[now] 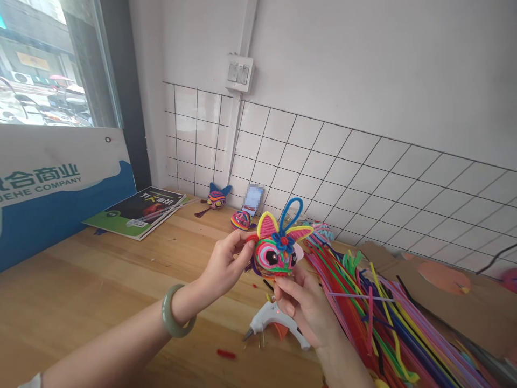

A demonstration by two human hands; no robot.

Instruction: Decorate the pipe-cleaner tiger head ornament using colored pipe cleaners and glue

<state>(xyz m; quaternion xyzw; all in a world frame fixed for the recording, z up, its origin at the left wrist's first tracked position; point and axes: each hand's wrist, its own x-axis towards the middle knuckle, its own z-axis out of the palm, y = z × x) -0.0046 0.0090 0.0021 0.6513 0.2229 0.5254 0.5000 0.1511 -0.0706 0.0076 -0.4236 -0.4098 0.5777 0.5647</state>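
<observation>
Above the table I hold a round animal-head ornament (274, 257) made of coiled, many-coloured pipe cleaners. It has pink ears edged in yellow, black eyes, a blue flower with a red centre and a tall blue loop on top. My right hand (307, 302) grips it from below, thumb in front. My left hand (232, 258), with a green bangle on its wrist, pinches a red pipe cleaner piece (252, 237) against the ornament's left side; whether that piece is attached, I cannot tell. Below the ornament lies a white glue gun (264, 318), partly behind my right hand.
Bundled pipe cleaners (375, 318) cover the right side, near brown cardboard (436, 291). A red scrap (226, 354) lies in front. At the back are a blue-eared ornament (217, 198), a striped ball (241, 220) and a phone (253, 199). Books (137, 213) lie left, beside a signboard (60, 188).
</observation>
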